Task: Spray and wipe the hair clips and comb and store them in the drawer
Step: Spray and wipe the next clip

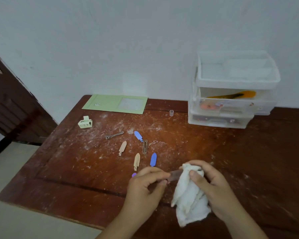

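Low in the frame, right of centre, the left hand (148, 182) is pinching one end of a brown clip (176, 174) between thumb and fingers, while the right hand (209, 183) is gripping a white cloth (188, 199) folded round the clip's other end; the blur is hiding which kind of clip it is. The cloth's loose tail is hanging down toward the table's (59, 178) near edge.

Just above the hands, other clips are lying apart from one another at mid-frame: two blue clips (153, 159) (138, 136), two beige clips (136, 161) (122, 147), a brown snap clip (145, 147) and a dark slim clip (114, 135). A purple clip (134, 175) is peeking out just beside the left hand's knuckles. A pale green claw clip (85, 122) is sitting well apart at upper left, near the table's left edge.

A green card (107, 103) is lying along the far edge against the wall (110, 40). A small clear cap (171, 113) is standing between it and the clear drawer unit (231, 104) at upper right, where one drawer is standing pulled out with an orange comb (231, 95) in it. Bare wood is lying open to the hands' left and right.
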Tool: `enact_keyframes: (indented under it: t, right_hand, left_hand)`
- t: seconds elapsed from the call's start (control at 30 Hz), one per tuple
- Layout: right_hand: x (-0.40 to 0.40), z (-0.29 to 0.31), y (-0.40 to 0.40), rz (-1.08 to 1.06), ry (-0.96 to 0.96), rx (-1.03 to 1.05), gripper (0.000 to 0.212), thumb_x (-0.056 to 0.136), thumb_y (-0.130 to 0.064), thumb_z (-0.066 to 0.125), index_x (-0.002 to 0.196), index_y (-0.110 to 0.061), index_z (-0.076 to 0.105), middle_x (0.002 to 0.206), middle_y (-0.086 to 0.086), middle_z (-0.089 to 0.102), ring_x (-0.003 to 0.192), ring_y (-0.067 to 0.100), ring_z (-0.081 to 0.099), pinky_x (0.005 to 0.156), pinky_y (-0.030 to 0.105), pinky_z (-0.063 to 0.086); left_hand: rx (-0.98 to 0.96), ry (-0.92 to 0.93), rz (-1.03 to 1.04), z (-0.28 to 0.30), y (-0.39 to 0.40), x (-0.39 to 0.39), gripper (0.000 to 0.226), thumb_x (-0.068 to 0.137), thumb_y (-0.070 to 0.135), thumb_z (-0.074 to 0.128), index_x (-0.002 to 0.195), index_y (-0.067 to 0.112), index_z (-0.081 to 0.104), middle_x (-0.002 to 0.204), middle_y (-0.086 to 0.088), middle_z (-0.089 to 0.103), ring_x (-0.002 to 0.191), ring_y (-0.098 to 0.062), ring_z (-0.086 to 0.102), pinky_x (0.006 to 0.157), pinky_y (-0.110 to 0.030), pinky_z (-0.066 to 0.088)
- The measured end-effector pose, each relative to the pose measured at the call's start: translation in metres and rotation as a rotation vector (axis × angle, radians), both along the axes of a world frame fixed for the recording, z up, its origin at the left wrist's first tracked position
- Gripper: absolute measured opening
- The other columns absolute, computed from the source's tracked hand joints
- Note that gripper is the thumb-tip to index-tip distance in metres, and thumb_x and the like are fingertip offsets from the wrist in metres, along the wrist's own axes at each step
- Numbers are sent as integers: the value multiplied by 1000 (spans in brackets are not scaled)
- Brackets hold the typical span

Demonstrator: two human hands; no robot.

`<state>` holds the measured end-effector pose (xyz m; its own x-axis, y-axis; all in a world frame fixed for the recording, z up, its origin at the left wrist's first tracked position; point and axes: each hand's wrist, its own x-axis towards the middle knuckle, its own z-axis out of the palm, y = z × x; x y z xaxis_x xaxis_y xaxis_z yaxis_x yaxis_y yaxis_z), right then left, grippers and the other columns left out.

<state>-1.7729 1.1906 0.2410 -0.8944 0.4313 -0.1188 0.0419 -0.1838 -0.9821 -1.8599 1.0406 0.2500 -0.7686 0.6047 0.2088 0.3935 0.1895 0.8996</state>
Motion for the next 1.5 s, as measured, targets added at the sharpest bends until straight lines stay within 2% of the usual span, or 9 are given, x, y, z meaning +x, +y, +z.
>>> enact_keyframes:
  t: [0.13,0.27,0.43,0.6,0.87,1.0,1.17,1.33,1.5]
  right_hand:
    - [-5,-1,-10,-31,36,100,20,60,-17,66,75,-29,69,77,-8,69,69,5,63,60,17,50]
    - [-7,1,-14,-53,43,287,30,74,-2,70,74,-32,64,79,-20,68,71,-2,61,61,9,46]
    - [-12,3,-20,-16,95,821,14,69,-42,55,80,-35,60,79,-28,58,87,-12,53,74,2,38]
    - [-12,6,-23,23,77,697,11,64,-47,53,73,-40,52,74,-17,59,82,-7,55,68,4,39]
    - [2,8,-8,-83,-105,595,31,77,-4,67,71,-32,55,77,-12,61,74,3,57,60,8,41]
    - [9,16,11,-125,-155,459,23,79,-8,66,75,-29,61,72,-6,65,72,11,60,61,21,44]
    - [1,20,-3,170,-141,479,20,81,-18,66,68,-33,64,73,-20,66,68,-1,59,59,10,43]
    - [-9,14,-15,-16,-31,372,18,78,-26,65,62,-35,66,62,-2,64,57,5,54,54,18,41]
    - [-13,4,-25,-1,8,628,27,66,-49,52,59,-23,59,59,-12,58,60,2,53,53,12,36]
  left_hand:
    - [48,-173,24,4,-2,5,24,57,43,56,76,55,65,75,29,65,69,6,60,64,-7,46]
    - [66,-379,96,4,-4,8,15,66,21,73,65,36,72,61,7,71,59,-4,65,61,-18,55]
    - [12,-321,44,8,-6,10,36,75,-7,65,61,26,69,54,5,69,55,-2,63,59,-15,52]
    - [67,-324,61,5,-7,11,13,61,19,67,61,30,72,55,3,69,56,-9,64,59,-21,55]
    - [147,-444,181,3,-9,11,39,73,-12,65,56,22,73,50,-3,68,50,-7,64,57,-18,55]
    - [139,-429,178,10,-18,-4,37,73,-15,62,53,16,69,53,-6,68,50,-9,63,53,-16,52]
    - [100,-404,88,24,-7,-1,32,76,-14,58,63,13,67,52,0,68,48,-4,61,51,-13,49]
    - [390,-738,290,14,6,2,24,79,-12,54,84,8,65,64,-3,72,56,-7,66,52,-14,53]
    - [307,-836,223,0,17,16,31,82,-2,59,53,6,65,45,-3,54,43,-10,47,45,-19,40]
